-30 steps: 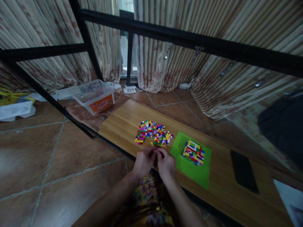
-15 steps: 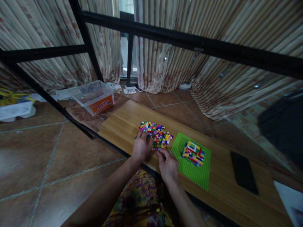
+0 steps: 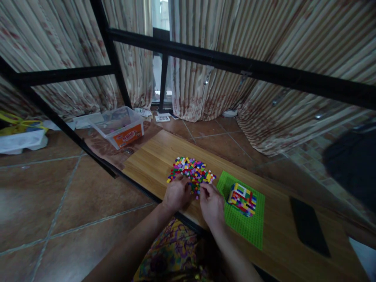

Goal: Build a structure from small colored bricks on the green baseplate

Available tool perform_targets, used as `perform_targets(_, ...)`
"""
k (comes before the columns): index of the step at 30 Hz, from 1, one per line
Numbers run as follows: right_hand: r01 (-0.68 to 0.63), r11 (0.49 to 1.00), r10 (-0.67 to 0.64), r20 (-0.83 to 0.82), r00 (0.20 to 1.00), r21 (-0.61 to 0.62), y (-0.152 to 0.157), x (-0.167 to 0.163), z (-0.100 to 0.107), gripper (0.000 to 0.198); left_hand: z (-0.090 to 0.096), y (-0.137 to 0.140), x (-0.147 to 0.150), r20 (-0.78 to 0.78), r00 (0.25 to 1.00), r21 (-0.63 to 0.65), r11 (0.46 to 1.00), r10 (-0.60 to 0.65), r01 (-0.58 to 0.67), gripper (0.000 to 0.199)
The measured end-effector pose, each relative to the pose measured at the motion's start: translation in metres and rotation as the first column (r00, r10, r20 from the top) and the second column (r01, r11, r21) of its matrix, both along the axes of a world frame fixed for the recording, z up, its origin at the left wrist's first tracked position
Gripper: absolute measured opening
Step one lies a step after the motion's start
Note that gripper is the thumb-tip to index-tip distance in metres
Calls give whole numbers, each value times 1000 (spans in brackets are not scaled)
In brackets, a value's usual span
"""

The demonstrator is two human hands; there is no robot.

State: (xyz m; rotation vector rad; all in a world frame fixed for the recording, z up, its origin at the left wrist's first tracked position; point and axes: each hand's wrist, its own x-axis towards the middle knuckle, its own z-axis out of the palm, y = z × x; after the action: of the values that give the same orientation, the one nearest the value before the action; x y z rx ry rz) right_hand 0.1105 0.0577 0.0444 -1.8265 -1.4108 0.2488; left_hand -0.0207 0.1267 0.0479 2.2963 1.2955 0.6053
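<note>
A pile of small colourful toy bricks (image 3: 192, 167) is spread on the wooden board. At the pile's near left edge is my left hand (image 3: 177, 192), its fingers curled down and drawn together; the fingertips are partly hidden. My right hand (image 3: 212, 203) is just to its right, thumb and fingers pinched at the near edge of the pile. Whatever the pinch holds is too small to make out. On a green studded baseplate (image 3: 255, 235), right of my right hand, stands a block built of many-coloured bricks (image 3: 243, 199).
A dark flat slab (image 3: 310, 227) lies on the right of the wooden board (image 3: 155, 150). Beyond the board's left end sits a clear plastic box (image 3: 127, 135) with an orange label. A black metal frame (image 3: 205, 55) crosses in front of striped curtains (image 3: 194, 90).
My left hand has drawn back slightly and its fingers have curled. The right hand has shifted a little right, still pinched. The whole view has tilted, so everything sits lower.
</note>
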Motion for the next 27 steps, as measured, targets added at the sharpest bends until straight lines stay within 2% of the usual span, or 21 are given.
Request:
perform_targets(2,-54,998,55,61,997,-11,21,5,6,23,-1,4,-9,96,995,87,996,9,-17,18)
perform_targets(6,-149,988,155,223,962,-46,71,9,11,27,-6,22,-29,156,970,230,948,186,-219,32)
perform_targets(8,-201,977,211,290,934,-65,92,6,10,31,-11,31,-35,135,963,221,940,234,-259,39)
perform_targets(11,-278,956,294,351,889,-97,109,-2,2,33,-18,38,-33,100,974,189,957,204,-220,42)
perform_targets(14,-324,939,342,384,858,-112,107,-7,-6,32,-22,37,-24,64,985,178,970,158,-167,42)
perform_targets(19,-360,929,365,358,860,-82,77,-1,-12,31,-22,25,-10,95,989,153,980,113,-126,42)
perform_targets(24,-329,940,339,293,894,-85,52,13,-11,29,-23,11,-2,237,967,78,991,90,-111,43)
perform_targets(27,-273,960,281,288,915,-68,50,16,-7,28,-23,5,-2,394,915,17,994,90,-105,44)
